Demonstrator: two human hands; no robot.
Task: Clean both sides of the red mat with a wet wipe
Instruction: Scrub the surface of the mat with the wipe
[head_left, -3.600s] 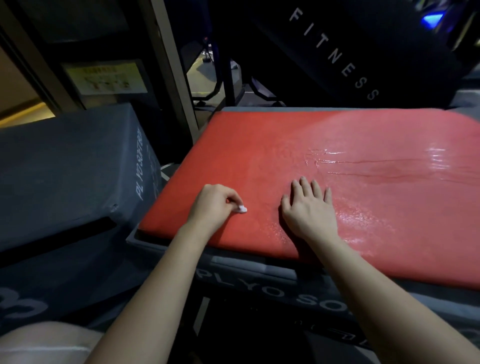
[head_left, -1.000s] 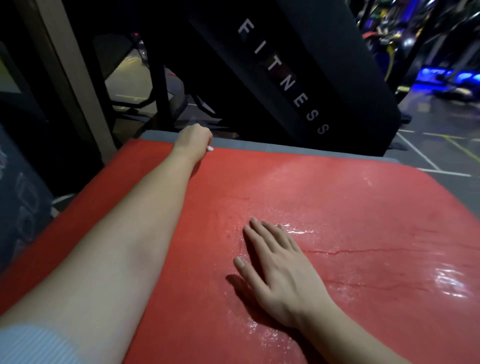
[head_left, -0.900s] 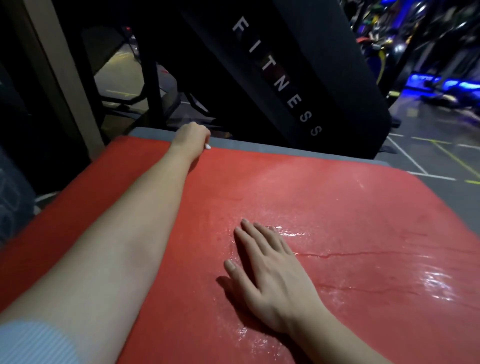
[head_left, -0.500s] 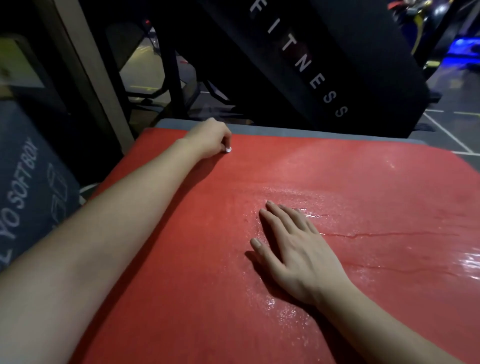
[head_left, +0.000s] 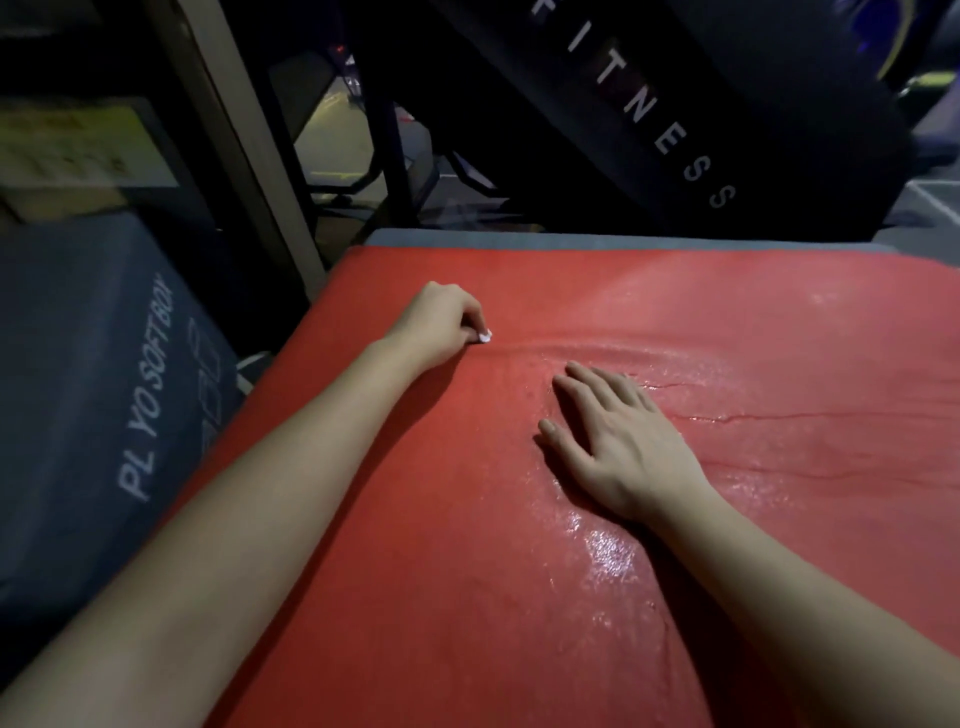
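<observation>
Hands, two, on one red mat (head_left: 467, 571): left hand (head_left: 441, 325) pinching one wipe (head_left: 485, 337).

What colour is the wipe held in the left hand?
White: the wet wipe peeks out of the left hand. Head view.

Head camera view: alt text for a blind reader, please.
A left hand pinches a small white wet wipe against a wide red mat, while the right hand rests flat on its wet patch. A dark grey padded box sits to the left.
</observation>
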